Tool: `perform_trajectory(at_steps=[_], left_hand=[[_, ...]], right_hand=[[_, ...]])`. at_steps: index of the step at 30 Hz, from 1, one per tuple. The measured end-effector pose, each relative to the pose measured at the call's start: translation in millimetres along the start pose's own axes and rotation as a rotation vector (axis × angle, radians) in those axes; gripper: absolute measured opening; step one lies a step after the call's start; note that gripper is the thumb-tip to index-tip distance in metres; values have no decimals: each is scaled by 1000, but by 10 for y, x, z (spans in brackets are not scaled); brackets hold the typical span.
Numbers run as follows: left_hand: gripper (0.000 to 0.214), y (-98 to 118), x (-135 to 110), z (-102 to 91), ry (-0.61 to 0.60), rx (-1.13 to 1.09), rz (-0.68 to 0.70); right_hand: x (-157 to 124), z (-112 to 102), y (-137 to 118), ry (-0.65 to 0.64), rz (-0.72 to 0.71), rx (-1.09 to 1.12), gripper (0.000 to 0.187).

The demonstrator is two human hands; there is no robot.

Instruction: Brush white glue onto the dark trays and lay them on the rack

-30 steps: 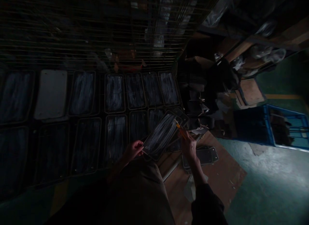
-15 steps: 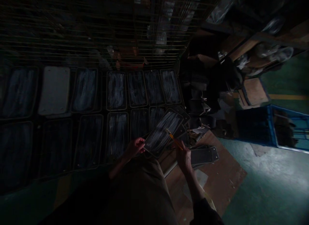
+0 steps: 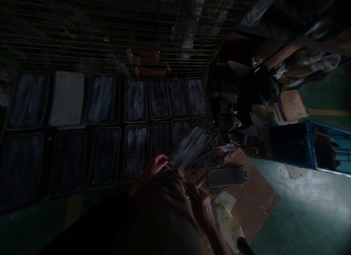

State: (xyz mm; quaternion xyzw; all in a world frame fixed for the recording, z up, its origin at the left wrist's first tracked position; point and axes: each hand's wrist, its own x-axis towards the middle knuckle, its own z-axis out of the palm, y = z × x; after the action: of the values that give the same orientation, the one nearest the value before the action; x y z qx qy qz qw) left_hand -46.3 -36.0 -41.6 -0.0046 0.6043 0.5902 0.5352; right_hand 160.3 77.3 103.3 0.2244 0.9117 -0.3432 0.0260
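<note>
My left hand (image 3: 158, 164) pinches the lower left corner of a dark rectangular panel (image 3: 189, 145) with rounded corners. Whitish streaks cover the panel's upper face, and it lies tilted over other dark panels. In my right hand (image 3: 201, 204) is a brush (image 3: 183, 177) with an orange-yellow handle, its bristles at the panel's lower edge. Whether the bristles touch the panel, I cannot tell. Two rows of similar panels spread to the left, many of them streaked, such as one streaked panel (image 3: 136, 147). One pale grey panel (image 3: 67, 98) stands out in the back row.
More dark panels (image 3: 226, 177) are stacked on a brown board (image 3: 255, 196) at the right. A pale yellowish container (image 3: 227, 224) sits beside my right forearm. Wire mesh (image 3: 109, 39) rises behind the rows. A blue crate (image 3: 311, 145) stands on the green floor.
My right hand has moved down and left with the brush, from the panel's middle to its lower edge. The pale container has come into fuller view. My left hand keeps its hold.
</note>
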Motion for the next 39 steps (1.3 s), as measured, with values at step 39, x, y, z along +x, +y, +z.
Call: perform_trajectory(at_steps=[39], left_hand=[[31,-21,12,74,-1,62,14]], right_hand=[[1567,-553,907,314,-131,-279,42]])
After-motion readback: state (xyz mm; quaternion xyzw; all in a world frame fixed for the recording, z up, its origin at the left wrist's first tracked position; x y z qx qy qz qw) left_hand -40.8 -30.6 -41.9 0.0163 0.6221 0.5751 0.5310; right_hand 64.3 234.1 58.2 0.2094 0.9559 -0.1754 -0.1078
